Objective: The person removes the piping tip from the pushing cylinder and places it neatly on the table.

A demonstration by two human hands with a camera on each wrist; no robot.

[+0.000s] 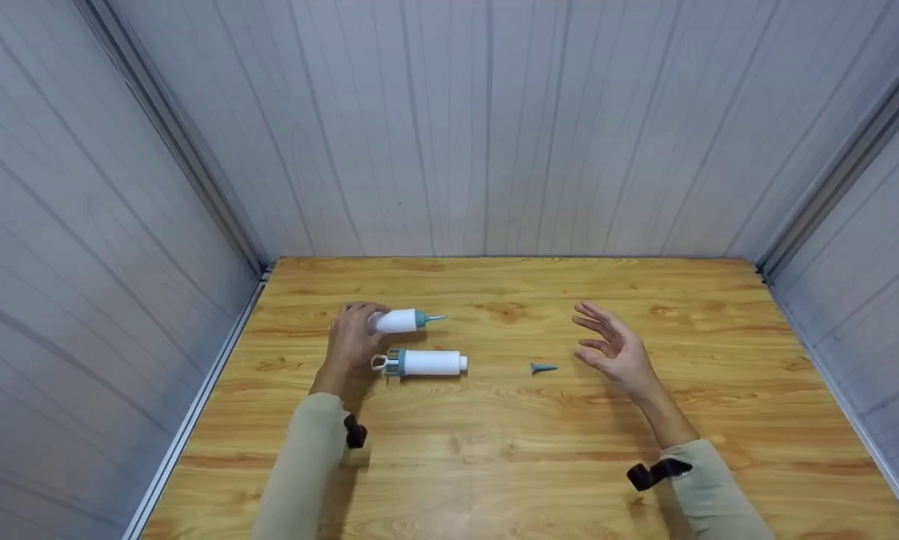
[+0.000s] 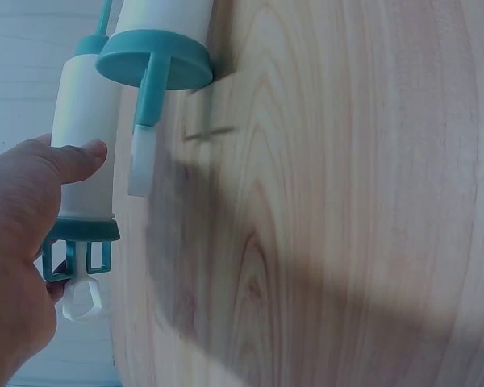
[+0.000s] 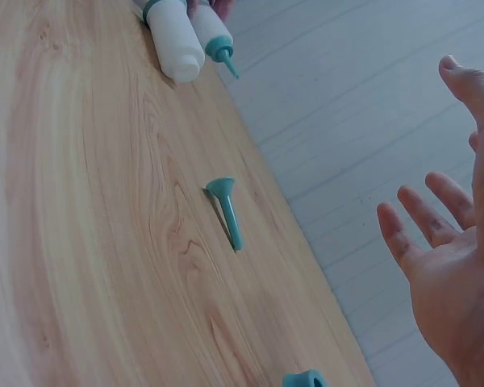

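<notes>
Head view: left hand (image 1: pixel 353 334), left of centre, is wrapped around a white plastic barrel with a teal collar and thin teal nozzle (image 1: pixel 398 322), nozzle pointing frame-right. Can't tell whether that barrel touches the wood-grain tabletop (image 1: pixel 487 480). Just below it in the frame lies a second white plastic barrel with a teal flange and white pull ring (image 1: pixel 432 363), roughly parallel, ring end left, narrow white neck right, no nozzle on the neck. Key relation: the loose teal funnel-shaped plastic nozzle (image 1: pixel 544 367) lies right of centre, long axis about horizontal, flared end toward the second barrel's neck, slim tip toward the right hand (image 1: pixel 616 354). It sits left of and slightly below that hand, near but apart; right hand is clearly the nearer one. Right hand is empty, thumb and fingers spread. Left wrist view: thumb lies across the held barrel at left, its teal frame and white ring at the lower end; second barrel's flange and handle show at upper centre, apart from the fingers. Right wrist view: loose nozzle is mid-frame, flare up, tip down and slightly right; right hand at the right edge, not touching it. A hollow teal piece (image 3: pixel 305 379) is cut off at the bottom edge; can't tell what it is. Containers: both barrels are opaque, contents unreadable.
</notes>
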